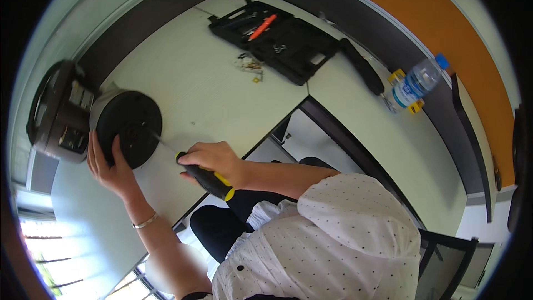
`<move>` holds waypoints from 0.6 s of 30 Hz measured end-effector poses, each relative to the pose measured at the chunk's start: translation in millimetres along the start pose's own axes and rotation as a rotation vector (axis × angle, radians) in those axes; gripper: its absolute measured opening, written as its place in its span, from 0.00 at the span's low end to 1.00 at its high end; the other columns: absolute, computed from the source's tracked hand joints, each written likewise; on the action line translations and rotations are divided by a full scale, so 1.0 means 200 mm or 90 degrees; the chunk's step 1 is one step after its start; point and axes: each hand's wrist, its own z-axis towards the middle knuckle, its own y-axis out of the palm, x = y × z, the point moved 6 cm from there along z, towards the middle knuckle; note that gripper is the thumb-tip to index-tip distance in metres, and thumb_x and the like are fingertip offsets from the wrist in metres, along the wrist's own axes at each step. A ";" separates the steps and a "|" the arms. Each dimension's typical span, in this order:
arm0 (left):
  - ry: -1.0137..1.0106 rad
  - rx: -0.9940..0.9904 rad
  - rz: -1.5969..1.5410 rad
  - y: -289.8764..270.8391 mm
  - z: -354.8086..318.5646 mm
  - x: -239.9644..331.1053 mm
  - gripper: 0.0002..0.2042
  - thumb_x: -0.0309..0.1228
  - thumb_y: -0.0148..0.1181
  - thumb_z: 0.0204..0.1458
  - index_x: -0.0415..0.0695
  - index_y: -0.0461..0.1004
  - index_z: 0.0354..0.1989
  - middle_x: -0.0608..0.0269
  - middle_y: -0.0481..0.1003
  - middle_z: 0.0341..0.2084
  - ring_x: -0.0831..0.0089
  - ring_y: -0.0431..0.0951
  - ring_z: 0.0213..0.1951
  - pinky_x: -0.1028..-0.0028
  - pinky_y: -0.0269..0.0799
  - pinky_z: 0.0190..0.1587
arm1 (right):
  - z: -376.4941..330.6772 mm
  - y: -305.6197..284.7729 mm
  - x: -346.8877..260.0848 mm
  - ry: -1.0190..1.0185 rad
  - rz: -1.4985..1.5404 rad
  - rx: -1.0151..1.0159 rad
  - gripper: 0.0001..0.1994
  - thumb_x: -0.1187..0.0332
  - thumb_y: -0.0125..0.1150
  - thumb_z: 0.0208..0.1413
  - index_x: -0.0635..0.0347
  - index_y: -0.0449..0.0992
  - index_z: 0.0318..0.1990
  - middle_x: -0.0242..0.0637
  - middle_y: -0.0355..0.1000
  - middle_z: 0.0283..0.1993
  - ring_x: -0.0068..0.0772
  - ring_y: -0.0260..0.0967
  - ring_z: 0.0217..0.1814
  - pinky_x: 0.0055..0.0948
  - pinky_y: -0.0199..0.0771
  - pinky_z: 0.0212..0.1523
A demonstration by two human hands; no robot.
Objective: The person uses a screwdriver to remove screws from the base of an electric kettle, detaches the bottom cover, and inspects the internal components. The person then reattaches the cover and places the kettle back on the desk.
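A round appliance with a flat black base (133, 114) lies tipped on the left part of the desk, a pale grey body partly showing behind it. My left hand (110, 168) grips its lower left edge, the thumb lying over the black face. In my right hand (217, 160) is a screwdriver (208, 180) with a thick black and yellow handle. Its thin shaft points up and left, the tip at the base's right half near the centre. Whether the tip sits in a screw is too small to tell.
Left of the base stands a dark brown appliance (66, 114). Farther back lies an opened black tool case (277, 39) holding an orange-red tool (263, 26). Small loose parts (250, 65) lie before it. At right are a long black object (362, 66) and a water bottle (417, 82).
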 end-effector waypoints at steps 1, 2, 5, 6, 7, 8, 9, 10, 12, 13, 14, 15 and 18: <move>-0.012 -0.006 0.003 0.01 0.00 0.01 0.19 0.29 0.66 0.48 0.44 0.75 0.50 0.58 0.75 0.49 0.60 0.74 0.49 0.63 0.69 0.51 | 0.00 -0.01 0.00 -0.002 -0.008 0.001 0.18 0.73 0.71 0.43 0.58 0.69 0.42 0.38 0.70 0.28 0.39 0.71 0.24 0.29 0.69 0.22; -0.025 -0.012 0.008 0.03 0.00 0.02 0.19 0.29 0.66 0.48 0.45 0.75 0.50 0.59 0.74 0.49 0.61 0.73 0.49 0.63 0.69 0.51 | 0.00 -0.02 0.00 0.000 -0.017 -0.002 0.20 0.74 0.71 0.42 0.58 0.69 0.43 0.39 0.71 0.29 0.38 0.71 0.25 0.27 0.70 0.23; -0.004 -0.002 0.028 0.03 0.00 0.02 0.18 0.30 0.64 0.49 0.46 0.75 0.50 0.60 0.73 0.51 0.62 0.70 0.52 0.62 0.67 0.52 | 0.01 -0.03 0.00 -0.001 -0.008 -0.008 0.23 0.76 0.72 0.40 0.58 0.69 0.45 0.40 0.72 0.31 0.37 0.73 0.26 0.25 0.72 0.24; 0.036 -0.001 0.053 0.01 0.01 0.05 0.18 0.31 0.63 0.49 0.47 0.75 0.51 0.61 0.72 0.52 0.62 0.69 0.53 0.62 0.66 0.53 | 0.01 -0.03 0.00 0.007 -0.014 -0.004 0.23 0.75 0.72 0.41 0.58 0.69 0.45 0.40 0.72 0.31 0.36 0.73 0.26 0.24 0.72 0.24; 0.076 0.000 0.079 -0.01 0.02 0.09 0.18 0.31 0.62 0.49 0.47 0.75 0.51 0.61 0.71 0.52 0.61 0.68 0.54 0.61 0.65 0.53 | 0.01 -0.02 0.01 0.015 -0.018 0.000 0.22 0.75 0.72 0.41 0.58 0.69 0.45 0.39 0.72 0.31 0.36 0.73 0.26 0.24 0.72 0.23; 0.116 0.001 0.105 -0.02 0.02 0.14 0.18 0.31 0.62 0.50 0.47 0.75 0.51 0.61 0.70 0.53 0.61 0.66 0.55 0.61 0.64 0.53 | 0.01 -0.02 0.01 0.023 -0.023 0.003 0.22 0.74 0.72 0.41 0.58 0.69 0.45 0.39 0.72 0.31 0.36 0.73 0.26 0.24 0.71 0.23; 0.143 -0.021 0.065 -0.02 0.02 0.17 0.19 0.32 0.61 0.49 0.48 0.75 0.51 0.61 0.69 0.54 0.60 0.65 0.56 0.60 0.62 0.55 | 0.02 -0.02 0.02 0.035 -0.032 0.005 0.21 0.74 0.72 0.42 0.58 0.69 0.44 0.39 0.72 0.31 0.36 0.73 0.26 0.25 0.71 0.23; 0.170 -0.043 0.026 -0.03 0.02 0.21 0.19 0.32 0.60 0.48 0.48 0.75 0.51 0.61 0.68 0.54 0.59 0.63 0.57 0.60 0.59 0.56 | 0.04 -0.01 0.01 0.048 -0.041 0.007 0.21 0.73 0.72 0.42 0.58 0.70 0.44 0.38 0.72 0.31 0.36 0.73 0.26 0.25 0.70 0.23; 0.205 -0.115 -0.015 -0.02 0.00 0.31 0.19 0.33 0.58 0.47 0.49 0.76 0.51 0.61 0.66 0.55 0.58 0.61 0.58 0.59 0.54 0.59 | 0.08 -0.02 0.00 0.077 -0.044 0.021 0.18 0.70 0.70 0.44 0.58 0.70 0.41 0.38 0.72 0.30 0.38 0.72 0.27 0.28 0.70 0.24; 0.211 -0.164 -0.015 -0.01 -0.01 0.36 0.19 0.34 0.58 0.47 0.50 0.76 0.50 0.60 0.66 0.56 0.57 0.60 0.58 0.59 0.52 0.60 | 0.11 -0.03 -0.01 0.094 -0.036 0.033 0.15 0.68 0.69 0.45 0.58 0.70 0.40 0.39 0.72 0.30 0.40 0.72 0.27 0.31 0.70 0.25; 0.217 -0.213 -0.015 0.00 -0.02 0.41 0.19 0.35 0.57 0.47 0.50 0.77 0.49 0.60 0.66 0.56 0.57 0.60 0.59 0.60 0.50 0.61 | 0.13 -0.04 -0.01 0.112 -0.027 0.046 0.14 0.66 0.68 0.47 0.57 0.71 0.38 0.39 0.72 0.30 0.42 0.72 0.28 0.33 0.71 0.26; 0.222 -0.244 -0.054 0.03 -0.03 0.44 0.19 0.39 0.55 0.48 0.50 0.77 0.48 0.59 0.65 0.56 0.57 0.59 0.60 0.59 0.46 0.61 | 0.15 -0.04 -0.01 0.129 -0.040 0.027 0.13 0.66 0.67 0.47 0.57 0.71 0.38 0.39 0.73 0.30 0.42 0.72 0.29 0.34 0.71 0.27; 0.247 -0.248 -0.077 0.06 -0.06 0.49 0.18 0.42 0.50 0.50 0.49 0.78 0.46 0.60 0.68 0.54 0.59 0.61 0.58 0.60 0.48 0.60 | 0.18 -0.02 -0.01 0.163 -0.070 -0.022 0.13 0.65 0.67 0.47 0.57 0.72 0.37 0.39 0.73 0.30 0.42 0.73 0.30 0.34 0.71 0.28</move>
